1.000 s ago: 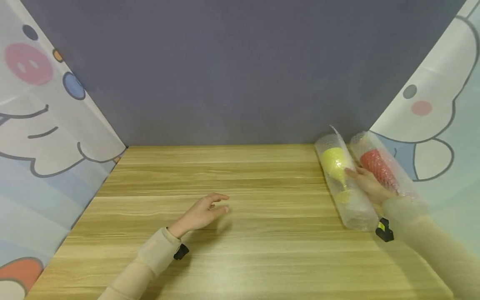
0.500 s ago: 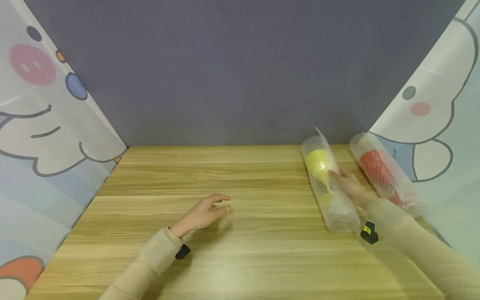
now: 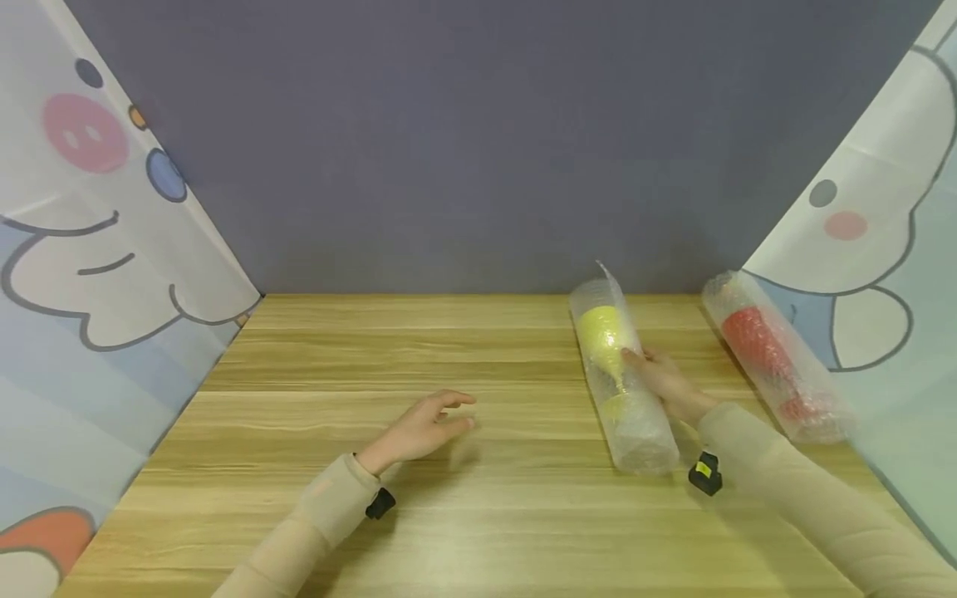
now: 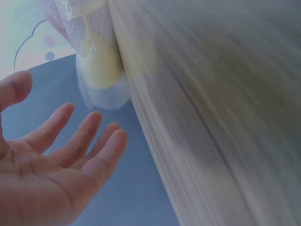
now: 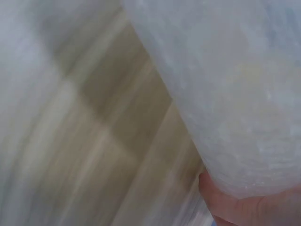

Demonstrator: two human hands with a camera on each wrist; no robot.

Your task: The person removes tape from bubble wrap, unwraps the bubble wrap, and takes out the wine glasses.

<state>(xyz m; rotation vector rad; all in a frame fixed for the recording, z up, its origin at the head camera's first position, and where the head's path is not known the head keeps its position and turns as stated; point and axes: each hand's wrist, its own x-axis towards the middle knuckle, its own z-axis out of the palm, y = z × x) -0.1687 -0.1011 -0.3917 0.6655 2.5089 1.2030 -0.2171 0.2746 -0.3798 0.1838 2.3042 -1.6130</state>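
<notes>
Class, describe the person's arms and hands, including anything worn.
The left sleeve and right sleeve are long and beige. At the wrists, the left block and right block are black; the latter bears a yellow patch. The left hand and right hand are bare.

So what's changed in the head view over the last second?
The yellow bubble-wrapped bundle moved left across the table, widening its gap to the red bubble-wrapped bundle. The right grip went with it, holding on throughout; nothing newly grasped or let go. Left grip and red bubble-wrapped bundle stayed roughly put.
</notes>
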